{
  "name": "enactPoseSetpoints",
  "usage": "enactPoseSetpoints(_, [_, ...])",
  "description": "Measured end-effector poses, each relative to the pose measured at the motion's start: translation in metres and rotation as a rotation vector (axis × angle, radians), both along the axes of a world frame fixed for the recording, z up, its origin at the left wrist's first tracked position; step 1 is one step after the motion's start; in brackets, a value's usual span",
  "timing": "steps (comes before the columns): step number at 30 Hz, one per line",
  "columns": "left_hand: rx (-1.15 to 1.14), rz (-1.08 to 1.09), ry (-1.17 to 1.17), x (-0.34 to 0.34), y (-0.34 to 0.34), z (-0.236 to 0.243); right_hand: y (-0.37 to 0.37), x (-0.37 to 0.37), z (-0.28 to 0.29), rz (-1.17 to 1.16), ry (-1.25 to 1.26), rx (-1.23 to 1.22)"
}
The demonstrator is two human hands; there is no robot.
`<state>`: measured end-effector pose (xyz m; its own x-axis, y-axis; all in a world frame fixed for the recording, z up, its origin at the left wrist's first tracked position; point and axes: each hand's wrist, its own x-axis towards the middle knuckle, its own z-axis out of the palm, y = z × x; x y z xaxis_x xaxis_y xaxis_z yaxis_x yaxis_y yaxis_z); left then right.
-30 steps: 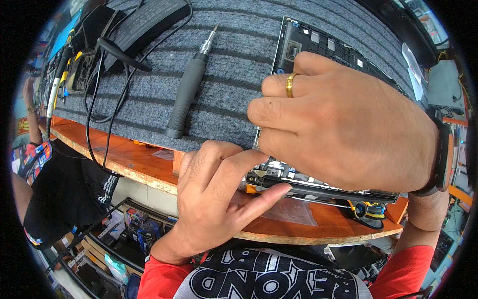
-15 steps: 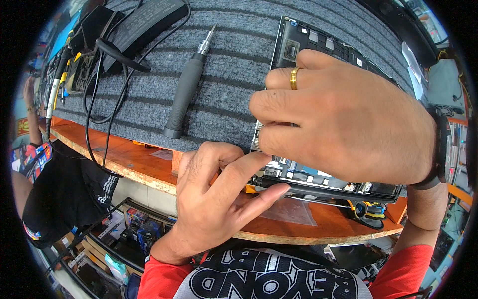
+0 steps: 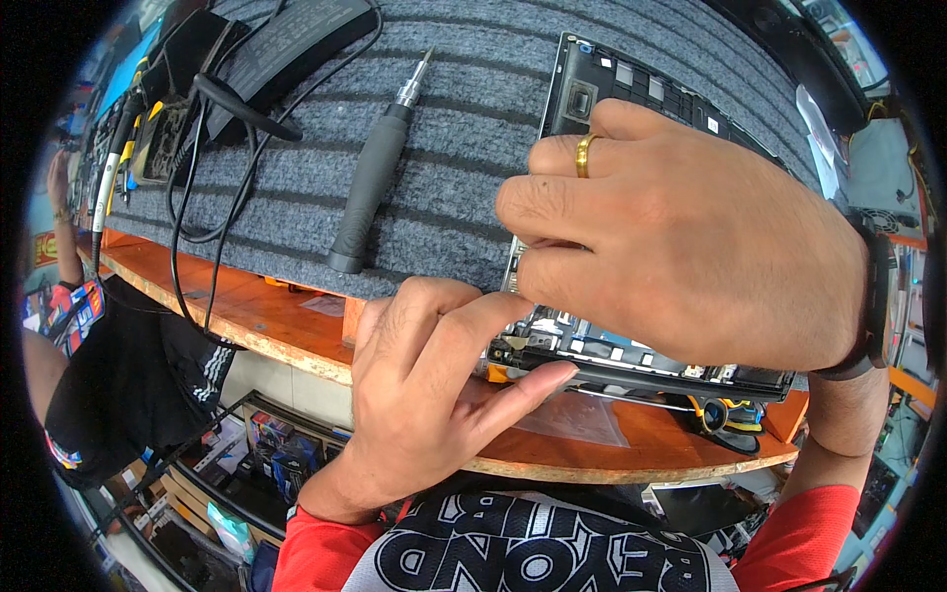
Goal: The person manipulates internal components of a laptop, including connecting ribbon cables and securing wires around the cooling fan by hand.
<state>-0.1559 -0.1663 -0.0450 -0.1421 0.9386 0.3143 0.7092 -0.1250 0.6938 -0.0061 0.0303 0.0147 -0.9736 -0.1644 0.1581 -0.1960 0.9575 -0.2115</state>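
Observation:
An opened laptop base (image 3: pixel 681 373) lies on the ribbed mat, its inner parts exposed. Across it reaches my right hand (image 3: pixel 681 227), with a gold ring and a dark wristband. Its fingers are curled and close together over the laptop's left side; the fingertips, and anything in them, are hidden. At the near left corner is my left hand (image 3: pixel 424 385), index finger stretched to the laptop's edge beside the right hand. The left thumb is apart from the index, along the laptop's front edge, and the other fingers are bent. A grey-handled screwdriver (image 3: pixel 372 178) lies to the left.
The grey ribbed mat (image 3: pixel 464 148) covers the orange wooden bench (image 3: pixel 237 296). At back left lie a black power adapter (image 3: pixel 296 59) and its looped cable. A yellow-and-black tool (image 3: pixel 725 419) sits on the shelf below the laptop. Another person's leg in black shorts (image 3: pixel 128 385) is at left.
My left index finger has shifted slightly up and left at the laptop's corner, uncovering a little more of it. The right hand stays nearly in place.

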Motion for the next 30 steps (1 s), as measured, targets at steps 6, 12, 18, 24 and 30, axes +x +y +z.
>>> enactPoseSetpoints(6, [-0.003,-0.001,-0.007,0.000,0.000,-0.001,-0.003,-0.001,0.003,-0.050,0.032,-0.147])
enactPoseSetpoints(12, [-0.028,0.003,-0.003,0.001,0.000,0.002,0.000,0.000,0.007,-0.020,-0.072,-0.061])
enactPoseSetpoints(18, [-0.030,0.005,-0.002,0.000,-0.001,0.001,0.001,0.001,-0.008,0.015,0.089,0.063])
enactPoseSetpoints(24, [-0.029,0.001,-0.006,0.000,0.000,0.002,-0.002,-0.001,0.006,-0.047,-0.025,-0.128])
enactPoseSetpoints(30, [-0.001,-0.023,0.030,0.000,-0.001,0.001,0.001,-0.006,0.009,-0.037,-0.030,-0.017])
